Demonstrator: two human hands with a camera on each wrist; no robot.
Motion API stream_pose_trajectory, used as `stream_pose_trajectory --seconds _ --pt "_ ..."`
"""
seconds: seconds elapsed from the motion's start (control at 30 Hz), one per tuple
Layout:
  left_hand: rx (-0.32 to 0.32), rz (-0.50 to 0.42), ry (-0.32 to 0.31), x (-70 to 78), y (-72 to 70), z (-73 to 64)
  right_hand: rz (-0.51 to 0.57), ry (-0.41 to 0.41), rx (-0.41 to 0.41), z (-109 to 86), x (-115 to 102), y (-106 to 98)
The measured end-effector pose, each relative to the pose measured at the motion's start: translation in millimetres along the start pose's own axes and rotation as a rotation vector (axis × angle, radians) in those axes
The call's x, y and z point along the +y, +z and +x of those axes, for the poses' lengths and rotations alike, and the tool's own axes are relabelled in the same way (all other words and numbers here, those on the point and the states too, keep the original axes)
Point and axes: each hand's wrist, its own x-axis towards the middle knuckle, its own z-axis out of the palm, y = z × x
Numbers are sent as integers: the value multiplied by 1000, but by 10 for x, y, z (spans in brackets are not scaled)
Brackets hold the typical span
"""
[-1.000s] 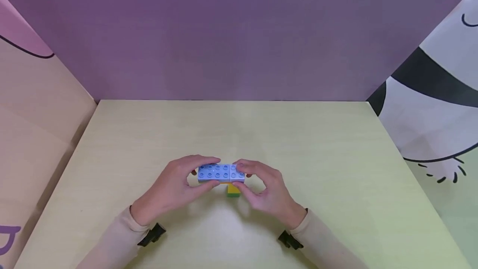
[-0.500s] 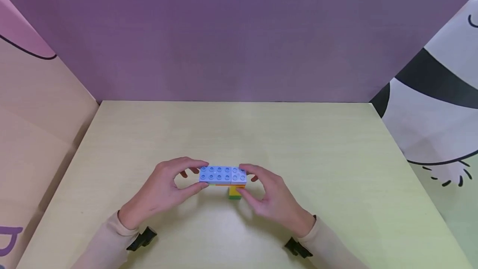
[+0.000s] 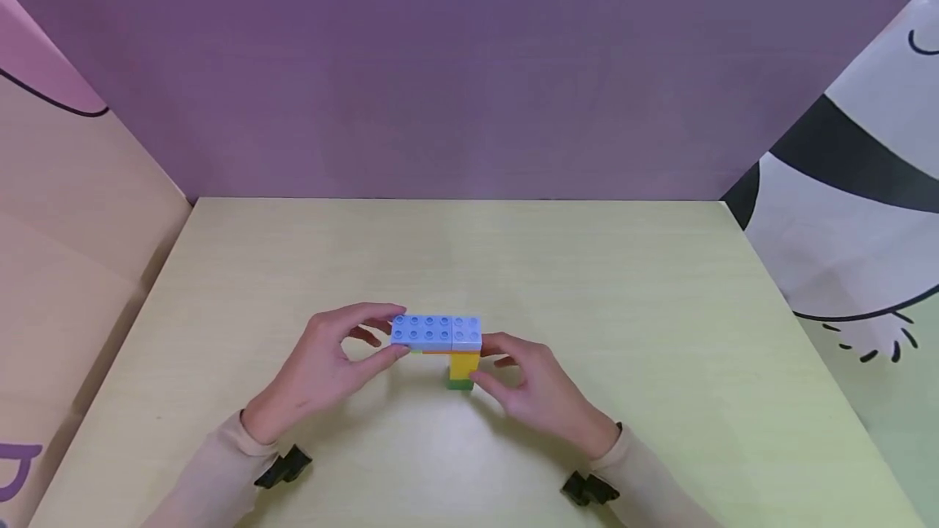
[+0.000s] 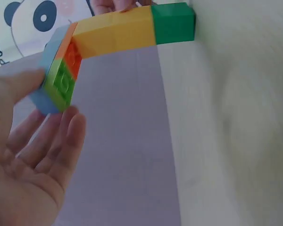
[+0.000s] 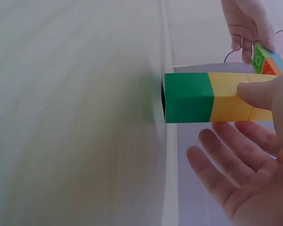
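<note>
A toy-brick build stands upright in the head view, its top a row of light blue bricks (image 3: pixel 433 332) with studs up. Beneath the row's right end is a column of yellow bricks (image 3: pixel 464 365) over a green brick (image 3: pixel 460 385), whose base is right at the tabletop. An orange brick (image 4: pixel 73 59) and a lime green brick (image 4: pixel 61 85) line the row's underside, which overhangs to the left. My left hand (image 3: pixel 326 373) pinches the row's left end between thumb and fingers. My right hand (image 3: pixel 546 393) holds the yellow column, thumb in front, fingers behind.
A pale wooden table (image 3: pixel 623 283) lies under the build. Behind it rises a purple wall (image 3: pixel 469 72), with a beige panel (image 3: pixel 73 251) on the left and a cartoon-printed panel (image 3: pixel 858 226) on the right.
My right hand has slid from the blue row's right end down to the yellow column. My left hand has shifted outward to the row's left end. More of the column shows now.
</note>
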Motion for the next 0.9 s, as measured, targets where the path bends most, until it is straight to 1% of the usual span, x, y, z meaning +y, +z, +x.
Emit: stream_pose_trajectory --seconds 0.1,0.17,0.23,0.33,0.47,0.6,0.77,0.9 --pt "64 -60 -37 -27 75 38 62 29 2 11 13 -4" --pt "100 -82 -63 -43 123 64 96 53 6 21 18 -3" --pt "124 -89 -84 -59 164 94 125 90 16 33 15 -4" --pt "143 -96 -100 -86 213 148 150 173 41 51 6 -10" --pt "141 -99 -107 -138 259 221 172 281 65 72 -4 -17" --pt "129 -68 -135 -212 294 300 201 349 83 77 -1 -17" --pt "117 19 -183 -309 338 408 230 403 105 96 -4 -4" --pt "96 75 -222 -372 379 479 215 424 111 124 16 15"
